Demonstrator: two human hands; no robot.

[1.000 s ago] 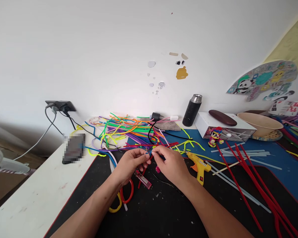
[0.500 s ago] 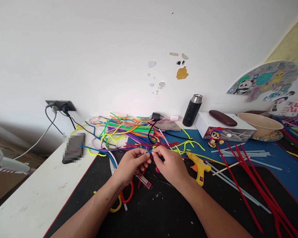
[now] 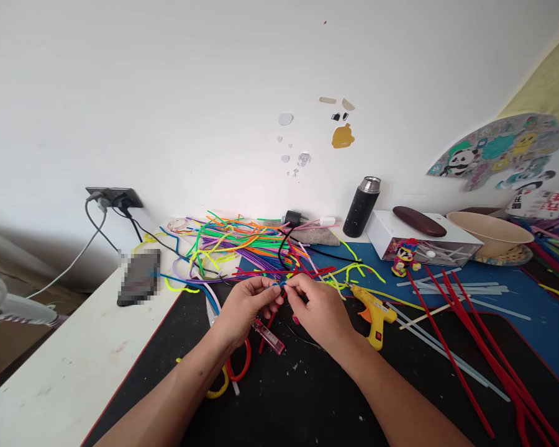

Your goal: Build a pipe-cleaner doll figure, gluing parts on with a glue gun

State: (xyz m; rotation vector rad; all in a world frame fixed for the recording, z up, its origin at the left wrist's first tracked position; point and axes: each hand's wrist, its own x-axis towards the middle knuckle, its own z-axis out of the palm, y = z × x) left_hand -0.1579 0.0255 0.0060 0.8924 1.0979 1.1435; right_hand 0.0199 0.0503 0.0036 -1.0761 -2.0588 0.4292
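My left hand [image 3: 246, 307] and my right hand [image 3: 319, 309] meet fingertip to fingertip over the black mat [image 3: 307, 397], both pinched on a small blue pipe cleaner piece [image 3: 281, 286]. A red pipe cleaner [image 3: 271, 320] hangs down from between the fingers. Just below lie a pink lighter [image 3: 269, 336] and scissors with red and yellow handles [image 3: 233, 372], partly hidden by my left wrist. A big pile of coloured pipe cleaners [image 3: 242, 245] lies beyond my hands.
A yellow glue gun [image 3: 372, 310] lies right of my right hand, with long red pipe cleaners [image 3: 470, 335] and clear glue sticks [image 3: 447, 292] further right. At the back stand a black flask [image 3: 361, 208], a white box [image 3: 419, 239], a bowl [image 3: 489, 233] and a small figurine [image 3: 403, 257]. A phone [image 3: 140, 278] lies at left.
Hardly anything differs. My fingers have shifted slightly on the blue piece, and the view has tipped a little.
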